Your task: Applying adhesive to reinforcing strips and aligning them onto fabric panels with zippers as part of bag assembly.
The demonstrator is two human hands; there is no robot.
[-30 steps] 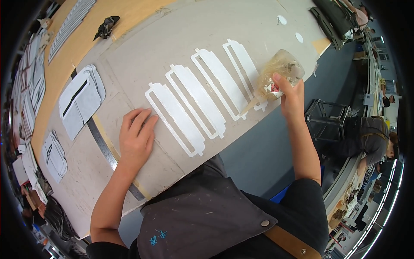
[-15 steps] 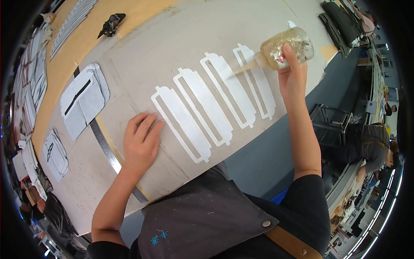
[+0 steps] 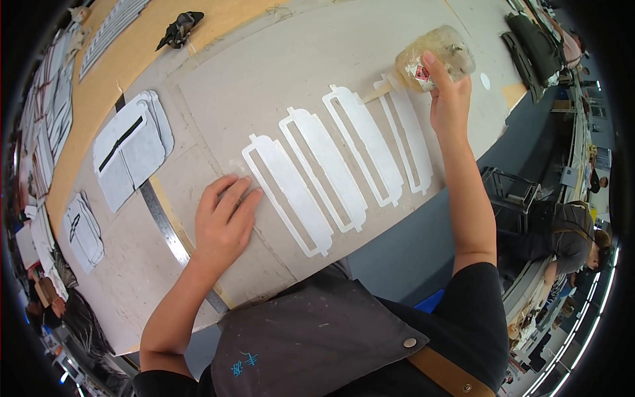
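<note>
My right hand [image 3: 451, 99] grips a clear, stained squeeze bottle [image 3: 435, 56], tilted with its long nozzle pointing left. The nozzle tip is over or at the far end of a white flat cut piece [image 3: 370, 145], the third from the left in a row; whether it touches cannot be made out. Similar white pieces with long slots lie beside it, among them the leftmost piece [image 3: 294, 198] and the rightmost piece [image 3: 411, 132], whose far end is partly behind the nozzle. Left of the row, my left hand [image 3: 226, 215] rests on the table with fingers spread, holding nothing.
On the table [image 3: 264, 73] lie a metal ruler [image 3: 164, 225], stacked pale panels with black slots [image 3: 132, 149], a smaller stack [image 3: 83, 235] and a dark crumpled object [image 3: 180, 30]. Black rolls [image 3: 532, 49] sit at far right. A person [image 3: 572, 235] works beyond the aisle.
The bottle and its nozzle have moved toward the far end of the third white piece. The whole view has shifted slightly. My left hand stays on the table.
</note>
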